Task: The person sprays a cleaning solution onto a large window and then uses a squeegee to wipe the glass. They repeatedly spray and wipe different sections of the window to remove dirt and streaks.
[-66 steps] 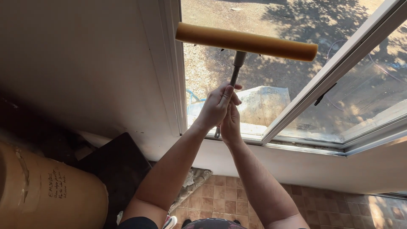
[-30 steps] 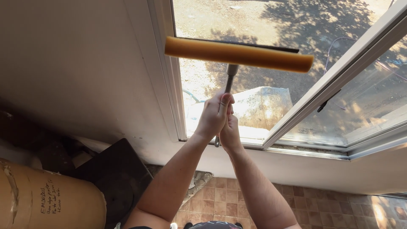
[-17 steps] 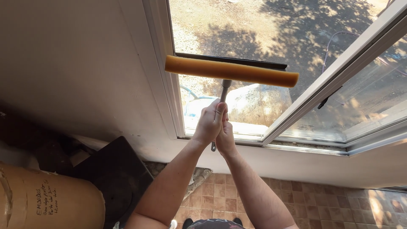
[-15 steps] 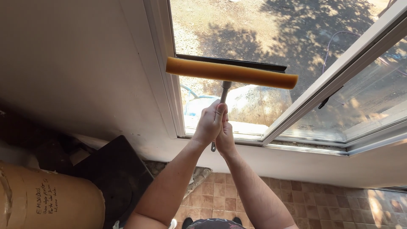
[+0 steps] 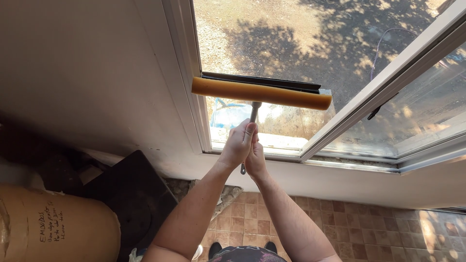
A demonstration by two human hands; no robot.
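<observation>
Both of my hands grip the metal handle [image 5: 253, 110] of a window squeegee. My left hand [image 5: 237, 144] wraps the handle on top, and my right hand [image 5: 256, 161] holds it just below and behind. The squeegee's yellow sponge bar [image 5: 261, 93] lies across the lower part of the window pane [image 5: 291, 43], with its black rubber blade along the upper edge against the glass. The handle's lower end pokes out beneath my hands.
A white window frame [image 5: 187, 77] runs down the left of the pane, and an open sash [image 5: 403, 73] angles off to the right. A large cardboard roll [image 5: 53, 225] and a dark board [image 5: 131, 194] stand at lower left on the tiled floor [image 5: 388, 233].
The squeegee has slid down the glass, from near the top of the view to the lower part of the pane. Both hands have come down with it, keeping their grip.
</observation>
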